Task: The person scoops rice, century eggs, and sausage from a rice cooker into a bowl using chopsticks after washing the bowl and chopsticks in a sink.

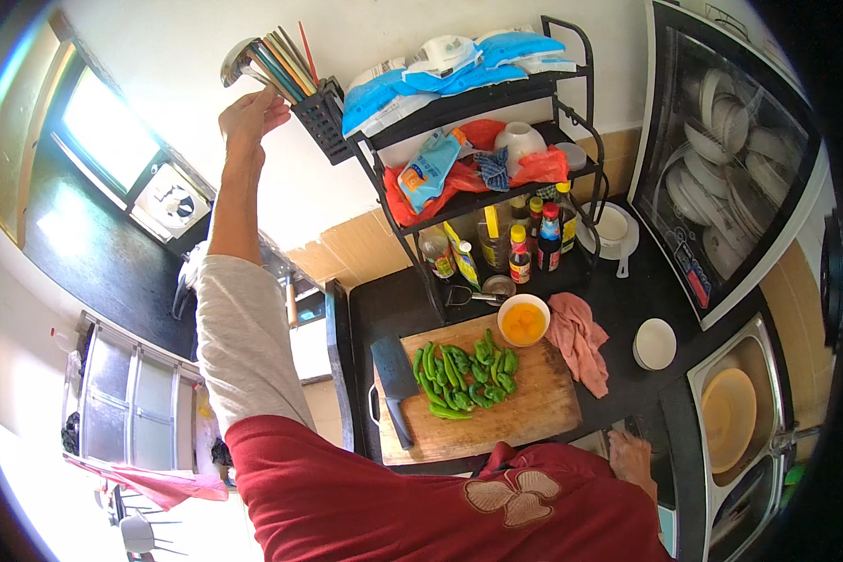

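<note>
My left hand (249, 121) is raised to the black utensil basket (316, 123) on the rack's side. Its fingertips meet the handles of chopsticks (291, 60) and a metal ladle (237, 62) there; whether they grip one is unclear. My right hand (631, 455) is low at the counter's front edge, fingers bent down, their hold partly hidden. Before me lies a wooden cutting board (534, 411) with green peppers (464, 372), several of them flattened. A cleaver (395, 383) lies along its left side. At the board's back right corner stands a white bowl of cracked eggs (523, 321).
Behind the board rises a black metal rack (456, 109) with sauce bottles (549, 237) underneath. A pink cloth (579, 341) and an upright white bowl (654, 344) are to the right. Further right are a steel sink (699, 393) holding a yellow basin (729, 421) and a glass-fronted dish cabinet (730, 154).
</note>
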{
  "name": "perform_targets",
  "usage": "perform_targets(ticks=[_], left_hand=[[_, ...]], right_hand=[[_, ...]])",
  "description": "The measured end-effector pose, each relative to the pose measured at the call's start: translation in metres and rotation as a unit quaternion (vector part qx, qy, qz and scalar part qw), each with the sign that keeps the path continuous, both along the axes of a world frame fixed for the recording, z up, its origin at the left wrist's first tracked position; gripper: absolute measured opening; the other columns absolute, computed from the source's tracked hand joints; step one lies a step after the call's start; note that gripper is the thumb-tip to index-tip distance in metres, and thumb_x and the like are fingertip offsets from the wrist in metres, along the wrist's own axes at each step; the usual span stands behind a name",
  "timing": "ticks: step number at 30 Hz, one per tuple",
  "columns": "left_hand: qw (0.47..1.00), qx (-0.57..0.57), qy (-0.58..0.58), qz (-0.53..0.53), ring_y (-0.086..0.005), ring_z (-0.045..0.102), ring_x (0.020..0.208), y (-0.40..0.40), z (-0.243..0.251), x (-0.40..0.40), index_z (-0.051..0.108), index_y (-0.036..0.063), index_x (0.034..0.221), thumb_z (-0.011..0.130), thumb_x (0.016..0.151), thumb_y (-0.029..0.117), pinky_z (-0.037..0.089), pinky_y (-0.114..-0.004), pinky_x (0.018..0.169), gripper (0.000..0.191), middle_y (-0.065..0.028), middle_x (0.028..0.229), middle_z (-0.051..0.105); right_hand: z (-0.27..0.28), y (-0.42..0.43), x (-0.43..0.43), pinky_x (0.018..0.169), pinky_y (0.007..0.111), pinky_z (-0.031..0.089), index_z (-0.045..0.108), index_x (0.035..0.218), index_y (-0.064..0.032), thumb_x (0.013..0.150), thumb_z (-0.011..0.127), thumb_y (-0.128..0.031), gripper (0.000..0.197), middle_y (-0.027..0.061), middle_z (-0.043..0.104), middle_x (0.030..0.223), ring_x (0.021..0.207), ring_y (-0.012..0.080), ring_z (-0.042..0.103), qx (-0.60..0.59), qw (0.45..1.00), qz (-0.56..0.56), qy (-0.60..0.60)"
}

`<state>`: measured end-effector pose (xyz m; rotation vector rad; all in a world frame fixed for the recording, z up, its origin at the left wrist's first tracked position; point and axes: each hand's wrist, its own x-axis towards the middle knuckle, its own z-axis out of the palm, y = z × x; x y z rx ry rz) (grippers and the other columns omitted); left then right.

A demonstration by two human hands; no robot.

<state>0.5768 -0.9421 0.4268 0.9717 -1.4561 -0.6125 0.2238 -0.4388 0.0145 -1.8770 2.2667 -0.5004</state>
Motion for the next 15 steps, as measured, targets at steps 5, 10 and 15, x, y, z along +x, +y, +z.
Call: perform_targets(ticks=[5, 10, 15], left_hand=[[0.997, -0.052, 0.025, 0.045, -0.0175, 0.063, 0.065, 0.000, -0.006, -0.007, 0.061, -0.0113, 0.092, 0.061, 0.084, 0.006, 0.057, -0.026, 0.060, 0.019, -0.0153, 0.080, 0.064], [0.991, -0.133, -0.002, 0.021, -0.0162, 0.063, 0.065, 0.004, -0.006, -0.015, 0.060, -0.0109, 0.103, 0.063, 0.080, 0.002, 0.056, -0.026, 0.058, 0.026, -0.0157, 0.085, 0.064], [0.986, -0.165, -0.015, 0.013, -0.0168, 0.061, 0.071, 0.008, -0.002, -0.020, 0.054, -0.0118, 0.114, 0.069, 0.075, 0.005, 0.056, -0.027, 0.063, 0.045, -0.0137, 0.089, 0.062]], right_hand=[[-0.009, 0.003, -0.004, 0.058, 0.042, 0.049, 0.066, 0.090, -0.0027, 0.076, 0.061, -0.004, 0.015, 0.0166, 0.063, 0.075, 0.065, 0.0333, 0.062, -0.020, 1.000, 0.000, -0.003], [-0.012, 0.005, -0.006, 0.056, 0.040, 0.050, 0.066, 0.089, -0.0026, 0.076, 0.062, -0.006, 0.014, 0.0173, 0.064, 0.074, 0.063, 0.0331, 0.062, -0.013, 1.000, -0.004, -0.010], [-0.003, 0.005, -0.005, 0.059, 0.044, 0.044, 0.061, 0.089, 0.0000, 0.082, 0.056, -0.012, 0.014, 0.0194, 0.060, 0.076, 0.067, 0.0345, 0.060, 0.023, 0.999, -0.006, -0.046]])
